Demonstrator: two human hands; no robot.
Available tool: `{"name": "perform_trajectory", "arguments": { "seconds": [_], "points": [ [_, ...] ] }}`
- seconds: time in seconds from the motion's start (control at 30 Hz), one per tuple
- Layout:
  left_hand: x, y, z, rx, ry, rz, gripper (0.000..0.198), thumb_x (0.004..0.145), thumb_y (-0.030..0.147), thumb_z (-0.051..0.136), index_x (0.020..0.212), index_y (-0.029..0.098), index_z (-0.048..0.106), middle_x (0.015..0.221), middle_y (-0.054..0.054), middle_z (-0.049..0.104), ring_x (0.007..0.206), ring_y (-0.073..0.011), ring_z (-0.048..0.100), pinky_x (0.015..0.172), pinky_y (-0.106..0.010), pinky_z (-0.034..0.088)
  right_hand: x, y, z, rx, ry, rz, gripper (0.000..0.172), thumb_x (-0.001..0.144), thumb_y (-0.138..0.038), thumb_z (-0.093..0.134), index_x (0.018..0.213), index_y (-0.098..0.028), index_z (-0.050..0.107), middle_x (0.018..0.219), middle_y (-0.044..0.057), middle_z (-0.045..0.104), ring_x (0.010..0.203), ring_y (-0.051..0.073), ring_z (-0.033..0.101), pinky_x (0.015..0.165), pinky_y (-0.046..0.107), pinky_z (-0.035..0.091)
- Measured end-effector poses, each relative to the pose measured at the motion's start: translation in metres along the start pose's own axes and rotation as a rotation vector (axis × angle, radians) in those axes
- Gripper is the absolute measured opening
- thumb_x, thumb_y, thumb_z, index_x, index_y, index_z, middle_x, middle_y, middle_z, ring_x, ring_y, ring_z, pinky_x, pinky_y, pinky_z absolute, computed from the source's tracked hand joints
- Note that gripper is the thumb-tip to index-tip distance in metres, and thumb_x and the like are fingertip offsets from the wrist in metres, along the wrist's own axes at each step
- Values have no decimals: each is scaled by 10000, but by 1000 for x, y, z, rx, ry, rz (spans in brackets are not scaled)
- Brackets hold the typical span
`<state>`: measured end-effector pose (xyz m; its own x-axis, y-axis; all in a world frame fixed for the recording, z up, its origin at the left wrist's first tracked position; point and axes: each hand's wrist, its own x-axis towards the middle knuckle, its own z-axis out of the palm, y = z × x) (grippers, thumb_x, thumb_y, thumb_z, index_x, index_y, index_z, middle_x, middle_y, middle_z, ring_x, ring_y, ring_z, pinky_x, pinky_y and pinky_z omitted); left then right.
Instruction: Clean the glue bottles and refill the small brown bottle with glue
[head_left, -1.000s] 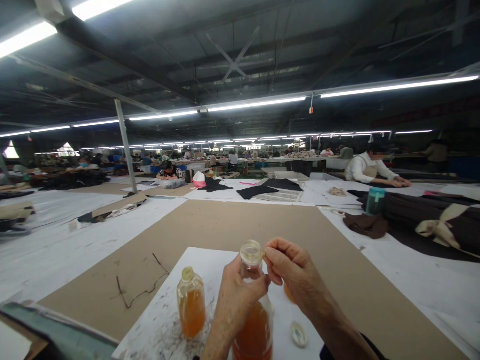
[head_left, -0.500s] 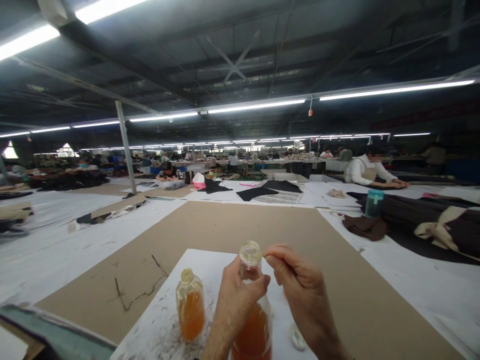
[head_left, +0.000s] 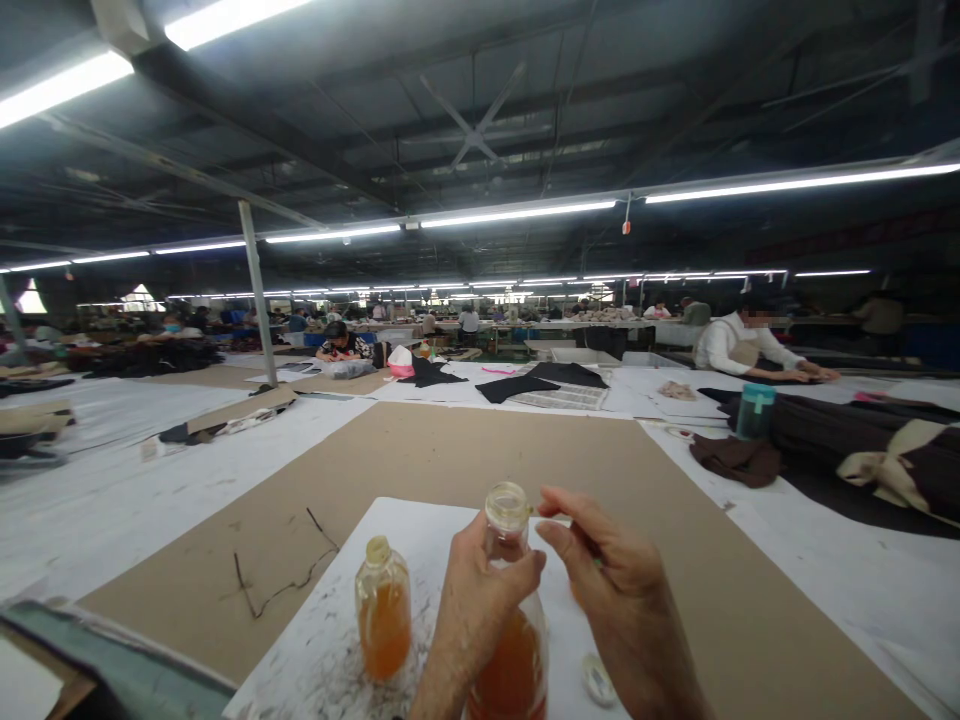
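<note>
My left hand [head_left: 480, 590] is wrapped round a clear bottle of orange liquid [head_left: 508, 640], gripping it below the neck. Its open mouth [head_left: 507, 504] has no cap on it. My right hand [head_left: 607, 580] is beside the mouth with thumb and fingertips pinched together; what they hold is too small to make out. A second, smaller bottle of orange liquid [head_left: 383, 608] with a yellowish cap stands to the left on a white sheet [head_left: 330, 640]. A small white cap [head_left: 598, 680] lies on the sheet under my right hand.
The white sheet rests on a large brown board [head_left: 487, 450] on a wide white table. A pair of glasses [head_left: 281, 570] lies on the board at the left. Dark cloth pieces [head_left: 739, 460] and a teal cup [head_left: 752, 411] sit at the right. Other people work at distant tables.
My right hand has shifted slightly right and down from the bottle's mouth, still pinched. The left hand keeps its grip on the bottle.
</note>
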<state>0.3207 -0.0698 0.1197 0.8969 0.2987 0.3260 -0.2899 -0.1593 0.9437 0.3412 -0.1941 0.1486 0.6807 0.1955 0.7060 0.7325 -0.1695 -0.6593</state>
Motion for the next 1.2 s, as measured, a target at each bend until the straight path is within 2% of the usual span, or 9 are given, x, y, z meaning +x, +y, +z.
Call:
{"name": "perform_trajectory", "arguments": {
  "seconds": [0.1,0.2,0.3,0.53,0.73,0.83,1.03,1.2],
  "points": [
    [1,-2,1,-17,-20,12,155,695,188,611,835,142,562,706,-3,553,684,-153,513,641,-249,423,5,-6,5,69,-96,98,151,831,-238,564,909,-229,693,823,2,671,678,144,611,618,223,470],
    [2,-2,0,10,-6,18,133,689,189,612,797,138,554,690,3,535,670,-146,490,626,-244,410,8,-9,9,63,-65,117,141,816,-227,564,792,-214,703,732,4,656,683,160,609,624,237,452],
    [2,-1,-1,22,0,12,116,685,190,605,765,141,536,677,8,520,660,-142,476,611,-240,397,9,-11,11,28,-52,136,152,818,-235,551,759,-210,689,721,11,667,674,168,615,632,249,450],
    [0,3,-1,38,24,8,125,662,178,618,696,159,499,639,31,477,641,-129,443,590,-227,367,10,-14,8,-152,-63,39,191,846,-268,482,736,-208,625,691,11,656,608,159,591,587,254,424],
    [-1,3,-1,14,-8,-5,136,676,209,624,767,143,548,681,6,531,663,-145,468,596,-237,373,14,-14,5,-203,-150,32,209,859,-304,431,728,-203,558,642,2,597,577,152,539,557,259,376],
    [-2,2,-1,38,9,7,119,667,188,622,738,146,537,666,14,521,656,-139,465,593,-233,370,15,-12,3,-85,-212,119,203,852,-311,437,720,-199,541,633,-10,560,589,140,501,564,253,365],
    [-1,3,-1,57,20,-4,138,635,147,604,662,166,470,596,50,456,598,-110,426,545,-211,338,20,-6,1,330,-323,357,213,840,-343,489,696,-186,500,526,-75,398,486,83,336,474,216,276],
    [-1,3,1,74,25,-7,141,624,152,595,650,169,457,578,53,455,569,-103,422,518,-207,321,19,-6,0,425,-309,385,236,829,-374,523,705,-175,499,497,-82,390,468,73,324,465,214,250]
  ]
}}
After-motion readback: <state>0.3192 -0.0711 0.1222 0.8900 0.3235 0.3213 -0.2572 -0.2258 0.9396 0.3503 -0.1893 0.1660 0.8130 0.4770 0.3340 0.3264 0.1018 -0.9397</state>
